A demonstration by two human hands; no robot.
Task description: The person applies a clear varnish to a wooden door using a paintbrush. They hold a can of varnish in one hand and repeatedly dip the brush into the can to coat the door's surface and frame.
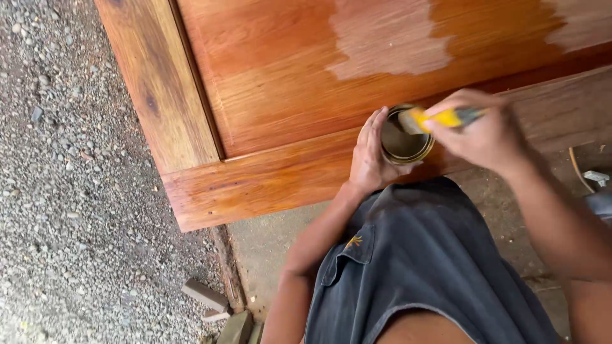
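My left hand (368, 153) wraps around a small round tin (405, 143) of brownish liquid, held just above the lower rail of a wooden door panel (274, 70). My right hand (484, 130) grips a yellow-handled paintbrush (440, 118), its bristles dipped at the tin's rim. The wooden door panel lies flat and glossy orange-brown, with two dull pale patches near the top.
Grey gravel (70, 191) covers the ground at the left. A concrete strip (268, 242) runs below the door edge, with small stone blocks (207, 296) beside it. My dark shorts (421, 267) fill the lower middle. A metal object (596, 181) sits at the right edge.
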